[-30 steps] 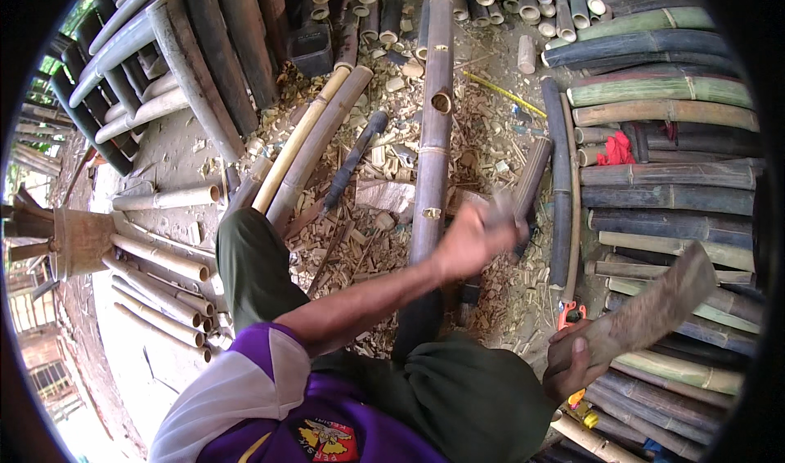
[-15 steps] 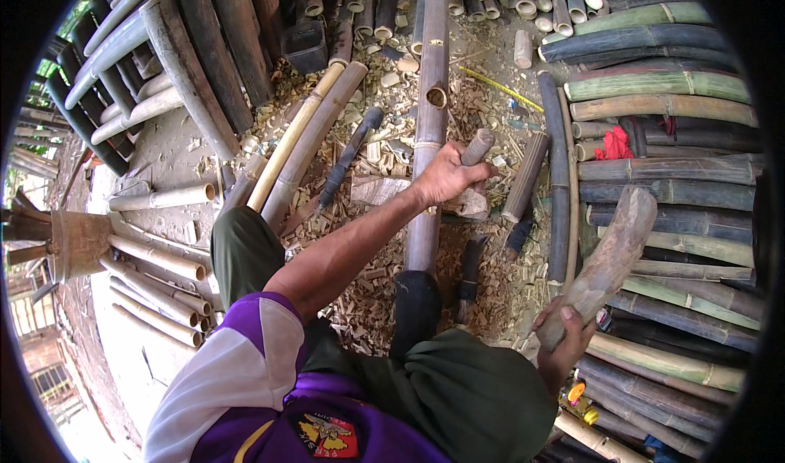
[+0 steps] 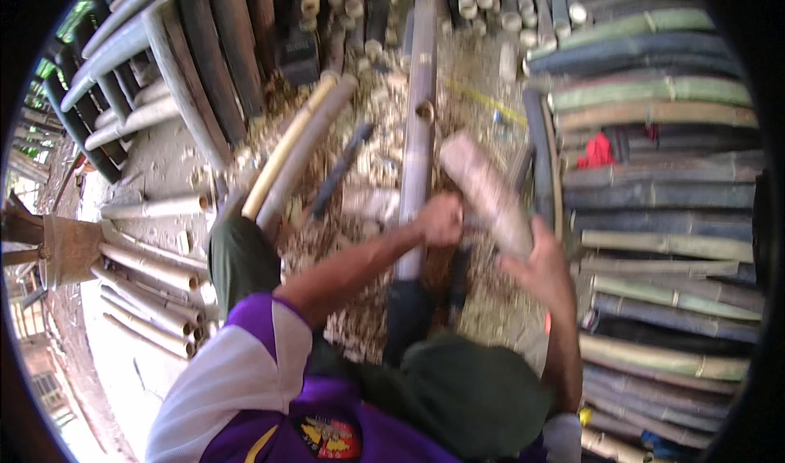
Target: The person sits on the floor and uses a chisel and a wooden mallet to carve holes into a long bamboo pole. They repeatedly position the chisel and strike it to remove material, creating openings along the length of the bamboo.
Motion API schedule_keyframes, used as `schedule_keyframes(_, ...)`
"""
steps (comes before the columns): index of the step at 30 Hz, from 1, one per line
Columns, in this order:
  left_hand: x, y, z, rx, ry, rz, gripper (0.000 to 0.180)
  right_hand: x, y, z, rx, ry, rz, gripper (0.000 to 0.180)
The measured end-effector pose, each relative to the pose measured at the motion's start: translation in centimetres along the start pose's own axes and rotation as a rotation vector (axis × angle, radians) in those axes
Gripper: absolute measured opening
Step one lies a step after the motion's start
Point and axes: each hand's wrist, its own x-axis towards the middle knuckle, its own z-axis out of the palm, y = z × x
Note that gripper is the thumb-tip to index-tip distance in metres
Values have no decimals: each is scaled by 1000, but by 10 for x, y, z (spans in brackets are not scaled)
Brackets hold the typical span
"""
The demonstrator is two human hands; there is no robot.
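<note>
Head view, close, looking straight down

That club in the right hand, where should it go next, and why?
Probably straight down onto whatever the left hand steadies against the bamboo pole. The right hand has the wooden club raised just beside that fist, blurred, and shavings lie around the pole.

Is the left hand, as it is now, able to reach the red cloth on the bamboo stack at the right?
Probably not directly. The left hand rests at the long bamboo pole, and the right hand with its wooden club lies between it and the red cloth.
</note>
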Motion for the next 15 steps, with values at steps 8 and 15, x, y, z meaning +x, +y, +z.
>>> schedule_keyframes(8,37,60,-92,-938,327,-335,25,-37,7,-7,742,258,276,60)
schedule_keyframes(15,9,30,-69,-590,130,-482,24,-33,6,5,843,242,342,57)
